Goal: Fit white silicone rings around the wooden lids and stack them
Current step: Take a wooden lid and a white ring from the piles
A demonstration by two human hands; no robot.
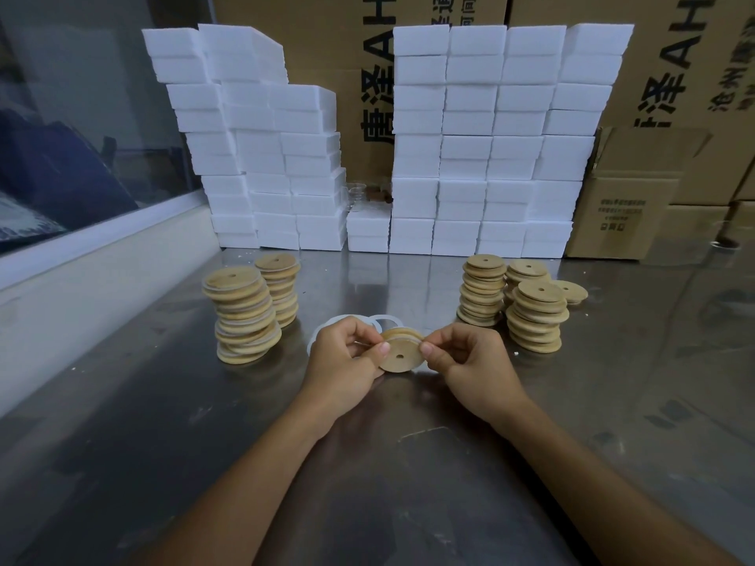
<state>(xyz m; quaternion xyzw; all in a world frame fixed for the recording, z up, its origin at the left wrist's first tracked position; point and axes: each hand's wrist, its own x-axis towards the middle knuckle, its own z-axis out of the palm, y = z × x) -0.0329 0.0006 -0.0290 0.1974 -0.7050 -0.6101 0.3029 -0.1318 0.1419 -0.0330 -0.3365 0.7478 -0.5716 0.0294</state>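
A round wooden lid [400, 353] with a small centre hole is held just above the steel table between both hands. My left hand [347, 357] pinches its left edge with thumb and fingers, and my right hand [465, 361] pinches its right edge. A thin white silicone ring shows along the lid's rim at both sides. Loose white silicone rings [382, 321] lie on the table just behind the hands. Two stacks of ringed lids [245, 316] stand at the left. Bare wooden lids [535, 316] stand in several stacks at the right.
The steel table [367, 463] stretches toward me. White foam blocks [482, 157] are piled in a wall at the back, with cardboard boxes [625, 214] behind and to the right. A glass partition with a white ledge [102, 255] runs along the left.
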